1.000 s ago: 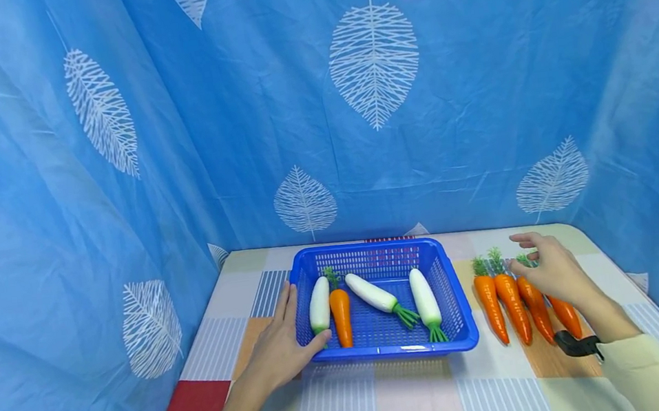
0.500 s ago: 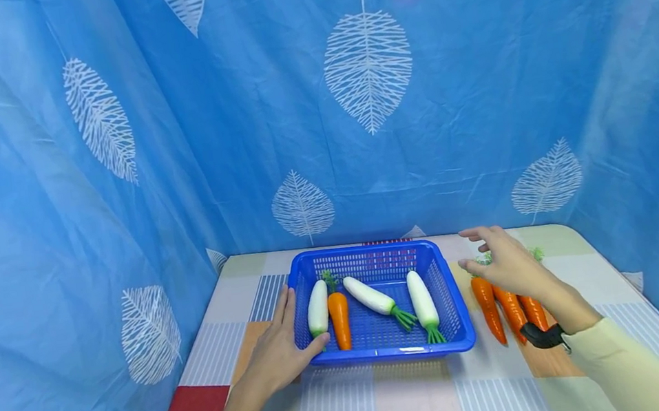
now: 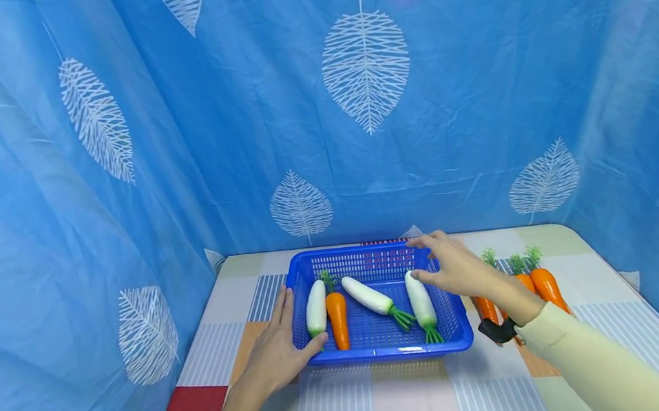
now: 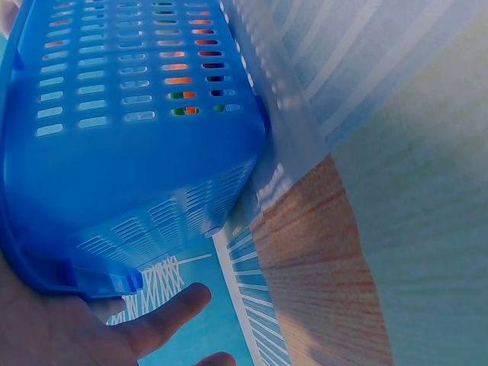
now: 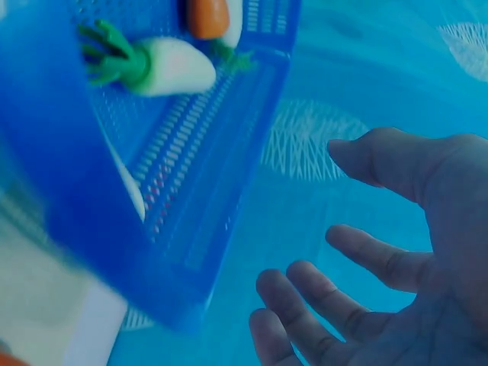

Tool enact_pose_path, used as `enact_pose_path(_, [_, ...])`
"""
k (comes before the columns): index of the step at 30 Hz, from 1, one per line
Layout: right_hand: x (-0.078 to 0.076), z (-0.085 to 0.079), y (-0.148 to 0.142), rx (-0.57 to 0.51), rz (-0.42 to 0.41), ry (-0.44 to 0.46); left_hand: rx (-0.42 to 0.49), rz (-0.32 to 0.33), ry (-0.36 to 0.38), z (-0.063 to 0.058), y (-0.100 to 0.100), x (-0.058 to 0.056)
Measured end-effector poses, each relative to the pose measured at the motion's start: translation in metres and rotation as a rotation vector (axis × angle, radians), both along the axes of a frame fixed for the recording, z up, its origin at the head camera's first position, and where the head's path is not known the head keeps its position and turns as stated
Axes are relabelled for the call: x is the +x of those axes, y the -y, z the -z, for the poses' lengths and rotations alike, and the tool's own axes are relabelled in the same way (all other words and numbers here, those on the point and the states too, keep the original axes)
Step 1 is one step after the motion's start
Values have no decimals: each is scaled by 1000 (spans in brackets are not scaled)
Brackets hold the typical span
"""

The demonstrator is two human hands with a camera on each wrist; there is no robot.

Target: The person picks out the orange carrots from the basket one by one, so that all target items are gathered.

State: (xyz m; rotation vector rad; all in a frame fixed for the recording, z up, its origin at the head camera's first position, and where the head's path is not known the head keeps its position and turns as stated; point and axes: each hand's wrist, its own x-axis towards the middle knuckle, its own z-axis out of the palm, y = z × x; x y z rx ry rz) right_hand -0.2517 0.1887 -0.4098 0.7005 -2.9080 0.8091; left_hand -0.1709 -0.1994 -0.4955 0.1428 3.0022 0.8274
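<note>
A blue plastic basket (image 3: 380, 353) holds three white radishes, the left (image 3: 316, 308), middle (image 3: 368, 295) and right (image 3: 420, 298), plus one carrot (image 3: 338, 319). My left hand (image 3: 274, 352) rests on the basket's left side, fingers straight along the rim and thumb over its front-left corner. The left wrist view shows that palm touching the rim. Above the basket's right rim is my right hand (image 3: 459, 268), fingers spread and slightly bent, holding nothing. Its thumb tip overlaps the right radish in the head view. Further right, several carrots (image 3: 548, 288) lie on the table, partly hidden by my right forearm.
A patchwork-patterned cloth (image 3: 406, 404) covers the table. Blue curtains (image 3: 449, 113) with white leaf prints hang behind the table and at both sides. The basket stands near the back edge.
My right hand has moved left from over the carrots on the table to above the basket's right rim. The left hand has stayed on the basket.
</note>
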Motion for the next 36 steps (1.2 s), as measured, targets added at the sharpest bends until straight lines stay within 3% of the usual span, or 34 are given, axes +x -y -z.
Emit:
enact_pose_path(8, [-12,8,28,20,-135,68,-4,1,-3,-1,0,0])
enact_pose_path(18, [-29,22,67,21,-276,244,2,-3,4,0,0,0])
enact_pose_path(25, [-40,34,90,34,-382,301,11,-14,13,-1,-2,-1])
enact_pose_path(36, [-46,45,115,41,-444,385,6,-2,-6,-3,-2,0])
